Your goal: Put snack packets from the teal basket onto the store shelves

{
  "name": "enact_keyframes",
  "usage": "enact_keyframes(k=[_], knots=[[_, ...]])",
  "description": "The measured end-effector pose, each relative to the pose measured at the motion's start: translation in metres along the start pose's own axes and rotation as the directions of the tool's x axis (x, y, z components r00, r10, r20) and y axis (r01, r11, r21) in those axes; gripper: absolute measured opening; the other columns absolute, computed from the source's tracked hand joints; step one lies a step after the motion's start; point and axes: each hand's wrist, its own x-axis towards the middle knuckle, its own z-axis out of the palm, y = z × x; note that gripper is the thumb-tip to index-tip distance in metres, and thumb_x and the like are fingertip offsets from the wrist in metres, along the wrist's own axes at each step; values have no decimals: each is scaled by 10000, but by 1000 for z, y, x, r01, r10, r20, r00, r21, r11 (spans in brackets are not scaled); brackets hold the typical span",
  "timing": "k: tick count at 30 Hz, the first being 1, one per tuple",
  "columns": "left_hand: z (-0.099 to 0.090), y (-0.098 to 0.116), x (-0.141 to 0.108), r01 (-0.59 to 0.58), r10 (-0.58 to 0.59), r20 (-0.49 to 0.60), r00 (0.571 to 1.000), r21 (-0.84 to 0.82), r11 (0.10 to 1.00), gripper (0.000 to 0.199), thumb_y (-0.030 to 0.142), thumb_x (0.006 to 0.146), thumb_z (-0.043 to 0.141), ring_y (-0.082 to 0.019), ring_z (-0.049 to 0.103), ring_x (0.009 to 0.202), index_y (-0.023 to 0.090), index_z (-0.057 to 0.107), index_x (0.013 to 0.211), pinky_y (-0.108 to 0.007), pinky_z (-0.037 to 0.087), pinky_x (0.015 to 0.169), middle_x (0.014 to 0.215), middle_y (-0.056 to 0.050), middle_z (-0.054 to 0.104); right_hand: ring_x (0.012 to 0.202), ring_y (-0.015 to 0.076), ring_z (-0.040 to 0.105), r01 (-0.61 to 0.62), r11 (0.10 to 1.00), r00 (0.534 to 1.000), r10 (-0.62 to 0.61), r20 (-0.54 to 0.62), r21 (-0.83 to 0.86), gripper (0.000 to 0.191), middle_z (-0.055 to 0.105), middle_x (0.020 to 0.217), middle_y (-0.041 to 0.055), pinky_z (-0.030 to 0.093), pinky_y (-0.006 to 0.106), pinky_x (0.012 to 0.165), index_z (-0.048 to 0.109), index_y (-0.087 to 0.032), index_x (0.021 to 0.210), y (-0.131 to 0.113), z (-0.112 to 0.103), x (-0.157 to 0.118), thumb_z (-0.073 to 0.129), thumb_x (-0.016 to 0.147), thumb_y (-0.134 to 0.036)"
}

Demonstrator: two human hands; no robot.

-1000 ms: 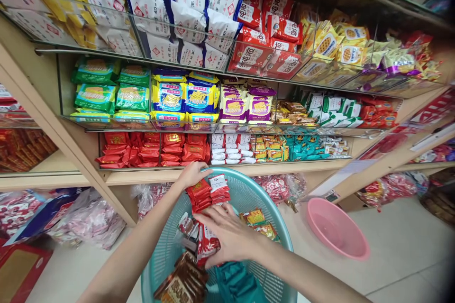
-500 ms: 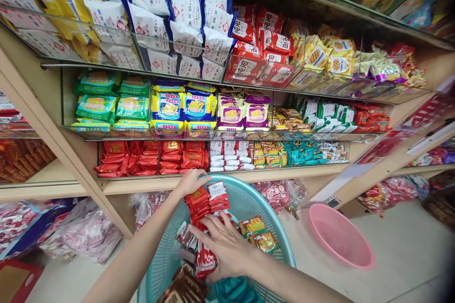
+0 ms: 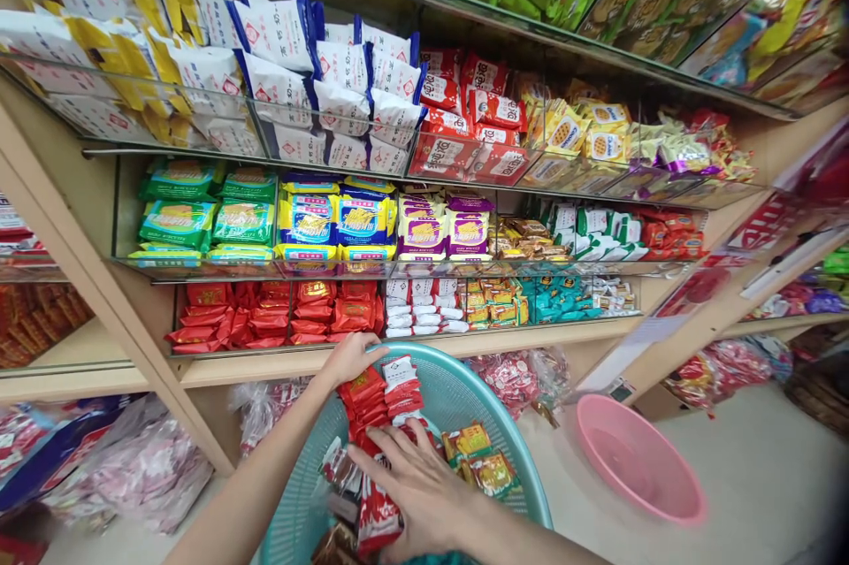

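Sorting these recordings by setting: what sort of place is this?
Probably a snack shop: divided shelves stocked by packet type, green biscuit packets among them, and a basket holding mixed packets.

The basket (image 3: 457, 397) holds red packs (image 3: 363, 397) near its far left edge, red-and-white packs (image 3: 401, 381) just right of them, yellow packs (image 3: 489, 469) by its right edge and, at the near left, something brown (image 3: 337, 545). On the bottom shelf (image 3: 557, 337), from its left end, sit red bags (image 3: 258, 313), then white (image 3: 421, 309), yellow (image 3: 497, 301) and teal bags (image 3: 567, 298).
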Motion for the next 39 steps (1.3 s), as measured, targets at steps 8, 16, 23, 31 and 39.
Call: enact_keyframes(k=[8,16,23,31,39], knots=[[-1,2,-1,15,-15,3,1000,-11,1000,382,516,813,472,-179,617,724,189,668,809,-238,399,644,799,-28,708,1366,347,167,38,998,999,-37,-24,54,1058,147,1514,149,105,610,1074,-31,-309,1446,-12,-24,-14,640,683,-605],[-2,2,0,28,-28,15,999,-14,999,389,517,818,460,-170,603,701,187,663,806,-238,399,643,761,-18,693,1323,303,277,15,997,986,-1,-168,82,865,269,1480,106,184,549,1085,106,-278,1449,-14,-58,-23,516,772,-627],[-1,3,0,17,-16,12,1000,-20,1000,374,502,824,466,-172,601,692,186,666,818,-239,404,638,764,-22,693,1161,191,450,-85,993,806,114,-581,77,372,509,1270,68,363,351,999,463,-222,1245,27,-80,-3,419,906,-370],[-1,1,1,22,-22,16,1000,-15,1000,390,520,824,462,-173,608,706,183,657,807,-236,403,638,780,-25,697,1200,217,401,-291,952,714,146,-684,-100,370,447,1324,107,337,387,1006,464,-170,1253,109,-114,59,337,930,-296],[-2,2,1,31,-31,22,999,-8,999,387,516,825,458,-169,598,701,185,656,795,-233,401,632,762,-22,691,1187,267,401,-430,873,770,222,-599,-229,436,474,1316,130,257,497,1027,373,-141,1325,137,-125,111,314,936,-330]])
